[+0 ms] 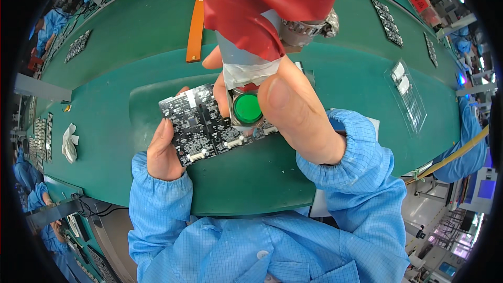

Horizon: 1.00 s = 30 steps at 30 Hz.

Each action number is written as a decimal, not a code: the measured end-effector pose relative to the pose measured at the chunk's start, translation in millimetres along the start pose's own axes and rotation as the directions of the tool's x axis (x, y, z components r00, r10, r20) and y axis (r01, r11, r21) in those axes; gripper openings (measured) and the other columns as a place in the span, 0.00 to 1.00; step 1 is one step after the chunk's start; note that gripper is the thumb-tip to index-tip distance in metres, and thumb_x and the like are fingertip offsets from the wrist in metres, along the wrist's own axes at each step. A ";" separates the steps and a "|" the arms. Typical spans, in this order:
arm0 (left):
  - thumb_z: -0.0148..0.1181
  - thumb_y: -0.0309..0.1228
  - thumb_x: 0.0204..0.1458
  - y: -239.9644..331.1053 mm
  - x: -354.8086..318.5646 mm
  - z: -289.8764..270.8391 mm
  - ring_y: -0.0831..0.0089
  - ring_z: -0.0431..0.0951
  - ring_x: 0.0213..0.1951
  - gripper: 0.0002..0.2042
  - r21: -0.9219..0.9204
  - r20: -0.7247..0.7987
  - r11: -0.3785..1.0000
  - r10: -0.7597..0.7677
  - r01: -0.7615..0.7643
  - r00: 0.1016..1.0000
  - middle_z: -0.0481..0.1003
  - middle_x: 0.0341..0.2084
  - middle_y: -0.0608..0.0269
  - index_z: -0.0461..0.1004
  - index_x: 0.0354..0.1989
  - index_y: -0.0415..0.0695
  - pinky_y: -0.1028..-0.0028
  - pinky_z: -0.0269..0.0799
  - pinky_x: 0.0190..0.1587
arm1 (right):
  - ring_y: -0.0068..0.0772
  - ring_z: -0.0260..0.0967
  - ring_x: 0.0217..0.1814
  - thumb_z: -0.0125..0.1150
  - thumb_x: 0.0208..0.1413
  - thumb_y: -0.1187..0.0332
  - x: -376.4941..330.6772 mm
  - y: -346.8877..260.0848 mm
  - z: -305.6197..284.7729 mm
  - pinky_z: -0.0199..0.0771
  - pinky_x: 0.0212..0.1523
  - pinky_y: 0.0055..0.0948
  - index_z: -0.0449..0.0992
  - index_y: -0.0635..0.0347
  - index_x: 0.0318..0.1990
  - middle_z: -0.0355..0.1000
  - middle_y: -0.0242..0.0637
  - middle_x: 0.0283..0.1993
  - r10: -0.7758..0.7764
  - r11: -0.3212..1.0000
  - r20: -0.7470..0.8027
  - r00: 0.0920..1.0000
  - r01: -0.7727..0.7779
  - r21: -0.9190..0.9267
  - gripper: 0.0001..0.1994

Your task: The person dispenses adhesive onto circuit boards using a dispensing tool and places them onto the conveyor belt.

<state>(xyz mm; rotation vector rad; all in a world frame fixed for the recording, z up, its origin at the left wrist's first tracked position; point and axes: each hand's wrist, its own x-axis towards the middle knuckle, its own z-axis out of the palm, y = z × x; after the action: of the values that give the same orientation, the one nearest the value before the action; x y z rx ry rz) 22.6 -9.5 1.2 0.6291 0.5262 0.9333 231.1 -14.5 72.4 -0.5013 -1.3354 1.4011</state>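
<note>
A black circuit board panel [196, 126] with white connectors along its near edge is tilted above a green mat. My left hand [165, 149] is closed on the panel's left end, thumb on top. Over the panel's right part, my right hand [298, 107] wraps round a grey tube-shaped device [238, 52] bound with red and whitish tape. A round green button [247, 108] faces me at the device's lower end, with my right thumb beside it. The device and right hand hide part of the panel.
An orange strip [195, 26] lies on the green table beyond the panel. A clear plastic tray [408, 97] and more circuit boards [386, 21] are at right. Crumpled white tissue [69, 142] lies at left. People in blue sleeves work at both sides.
</note>
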 end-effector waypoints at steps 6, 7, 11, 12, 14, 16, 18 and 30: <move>0.41 0.38 0.54 4.0 -9.0 -9.8 0.58 0.59 0.56 0.29 0.012 -0.012 1.000 0.027 -0.027 1.000 0.53 0.56 0.49 0.40 0.60 0.38 0.60 0.56 0.56 | 0.23 0.57 0.49 0.52 0.53 0.61 -1.4 -5.5 2.7 0.58 0.48 0.24 0.53 0.66 0.54 0.60 0.37 0.48 0.088 0.996 -0.018 0.996 -0.087 0.033 0.26; 0.41 0.39 0.54 4.5 -9.4 -9.4 0.58 0.58 0.56 0.29 0.011 -0.012 0.999 0.036 -0.036 0.999 0.53 0.56 0.49 0.40 0.60 0.38 0.60 0.56 0.56 | 0.23 0.57 0.49 0.52 0.53 0.61 -1.5 -6.0 3.4 0.58 0.48 0.24 0.53 0.66 0.54 0.60 0.37 0.48 0.097 0.995 -0.024 0.995 -0.096 0.037 0.26; 0.40 0.39 0.54 5.1 -11.5 -11.9 0.58 0.58 0.56 0.29 -0.026 -0.014 0.999 0.043 -0.043 0.999 0.53 0.56 0.49 0.40 0.60 0.38 0.60 0.56 0.56 | 0.22 0.57 0.48 0.52 0.53 0.63 -1.7 -3.8 4.4 0.59 0.48 0.23 0.55 0.66 0.53 0.61 0.36 0.47 0.093 0.995 -0.020 0.996 -0.092 0.044 0.24; 0.40 0.39 0.54 5.6 -11.2 -11.4 0.58 0.58 0.56 0.29 -0.028 -0.011 0.999 0.042 -0.042 0.999 0.53 0.56 0.49 0.40 0.60 0.38 0.60 0.56 0.56 | 0.22 0.57 0.48 0.52 0.53 0.64 -2.1 -5.1 4.7 0.59 0.47 0.23 0.55 0.66 0.53 0.61 0.35 0.47 0.100 0.994 -0.022 0.995 -0.099 0.045 0.24; 0.40 0.39 0.54 6.3 -11.2 -11.0 0.58 0.57 0.56 0.29 -0.033 -0.001 0.999 0.034 -0.034 0.999 0.53 0.56 0.49 0.41 0.60 0.38 0.60 0.55 0.57 | 0.21 0.58 0.47 0.52 0.53 0.65 -2.2 -7.2 5.4 0.60 0.47 0.23 0.55 0.66 0.53 0.61 0.35 0.47 0.119 0.992 -0.033 0.992 -0.117 0.050 0.23; 0.40 0.39 0.54 5.8 -11.5 -12.2 0.58 0.57 0.56 0.29 -0.033 -0.010 0.999 0.035 -0.036 0.999 0.53 0.56 0.49 0.41 0.60 0.38 0.60 0.55 0.57 | 0.21 0.58 0.47 0.52 0.53 0.66 -1.9 -6.6 5.6 0.60 0.47 0.23 0.55 0.66 0.53 0.62 0.35 0.46 0.132 0.990 -0.040 0.990 -0.130 0.054 0.23; 0.40 0.40 0.54 5.8 -11.6 -12.9 0.58 0.57 0.56 0.29 -0.033 -0.017 0.999 0.036 -0.036 0.999 0.53 0.56 0.49 0.41 0.60 0.38 0.60 0.55 0.57 | 0.22 0.57 0.48 0.52 0.53 0.65 -1.5 -5.8 4.6 0.59 0.47 0.23 0.55 0.66 0.54 0.61 0.35 0.47 0.122 0.991 -0.025 0.992 -0.120 0.062 0.23; 0.41 0.39 0.54 10.2 -19.1 -25.9 0.58 0.58 0.56 0.29 -0.007 -0.030 0.999 0.051 -0.052 0.998 0.53 0.56 0.48 0.40 0.60 0.37 0.60 0.56 0.56 | 0.23 0.56 0.50 0.51 0.54 0.59 2.1 2.3 1.9 0.57 0.50 0.25 0.53 0.66 0.55 0.59 0.36 0.49 0.030 0.999 -0.006 1.000 -0.030 0.017 0.27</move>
<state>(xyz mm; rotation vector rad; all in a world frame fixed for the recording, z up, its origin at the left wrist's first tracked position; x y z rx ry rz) -9.8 -14.5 -7.2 0.6250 0.5345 0.9940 227.8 -13.0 71.7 -0.5159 -1.3153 1.4333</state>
